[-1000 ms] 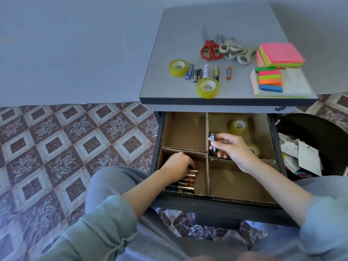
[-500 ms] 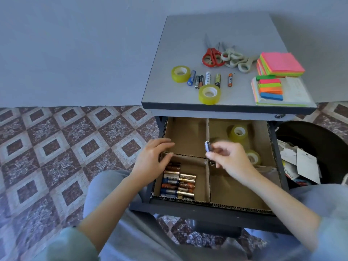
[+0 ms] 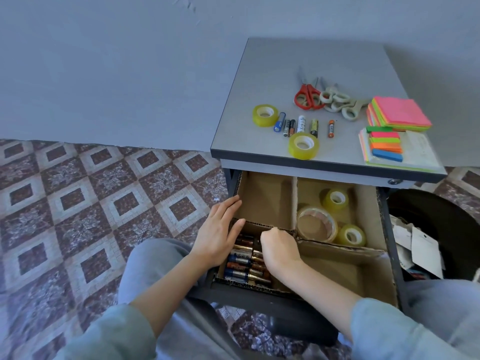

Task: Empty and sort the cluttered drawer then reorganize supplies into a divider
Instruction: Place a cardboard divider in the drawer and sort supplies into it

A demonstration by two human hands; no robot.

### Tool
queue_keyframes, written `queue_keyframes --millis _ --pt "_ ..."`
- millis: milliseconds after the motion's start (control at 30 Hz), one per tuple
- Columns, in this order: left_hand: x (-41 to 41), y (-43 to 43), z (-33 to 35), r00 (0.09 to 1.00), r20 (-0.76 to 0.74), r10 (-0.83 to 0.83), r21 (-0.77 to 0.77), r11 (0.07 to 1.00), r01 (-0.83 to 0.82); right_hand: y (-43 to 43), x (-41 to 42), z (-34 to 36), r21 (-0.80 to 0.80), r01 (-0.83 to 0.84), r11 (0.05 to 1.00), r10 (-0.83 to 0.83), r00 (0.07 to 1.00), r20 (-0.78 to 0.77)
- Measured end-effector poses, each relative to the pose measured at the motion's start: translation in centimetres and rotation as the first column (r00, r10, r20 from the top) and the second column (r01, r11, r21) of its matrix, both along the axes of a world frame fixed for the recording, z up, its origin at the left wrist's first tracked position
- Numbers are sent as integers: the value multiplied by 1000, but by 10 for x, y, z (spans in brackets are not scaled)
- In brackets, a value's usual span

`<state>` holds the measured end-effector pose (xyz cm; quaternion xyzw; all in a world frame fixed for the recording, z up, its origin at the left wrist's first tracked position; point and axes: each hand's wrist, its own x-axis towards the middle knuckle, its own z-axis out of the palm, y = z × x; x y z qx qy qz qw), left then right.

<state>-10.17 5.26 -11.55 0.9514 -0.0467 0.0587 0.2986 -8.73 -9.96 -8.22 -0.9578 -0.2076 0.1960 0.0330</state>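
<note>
The right hand [image 3: 279,252] has come down from above the divider [image 3: 265,224] into its near-left cell among the batteries [image 3: 241,263], grip curled, contents hidden; the left hand [image 3: 219,235] lies flat alongside, fingers straight; loose batteries [image 3: 301,124] wait on the surface [image 3: 337,61].

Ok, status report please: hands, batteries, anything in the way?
Left hand flat on left edge of divider. Right hand curled over batteries in near-left compartment, grip hidden. Six loose batteries on desktop. Nothing blocking.

Low in the middle, the left hand [image 3: 220,235] lay flat beside the batteries [image 3: 240,263] in the cardboard divider [image 3: 265,201]. The right hand [image 3: 279,249] curled over them.
</note>
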Motion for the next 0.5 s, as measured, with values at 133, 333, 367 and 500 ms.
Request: queue_keyframes --millis 133,333,367,500 --pt "0 1 0 1000 14 1 -1 1000 -1 0 5 -3 47 8 999 -3 995 -104" --pt "2 2 -2 1000 17 0 -6 1000 1 0 12 -2 14 16 1000 -13 982 -188" --pt "2 2 -2 1000 19 1 -4 1000 -1 0 13 -3 15 9 1000 -6 983 -185" --pt "2 2 -2 1000 25 2 12 1000 -2 -1 10 -2 7 -27 1000 28 973 -228"
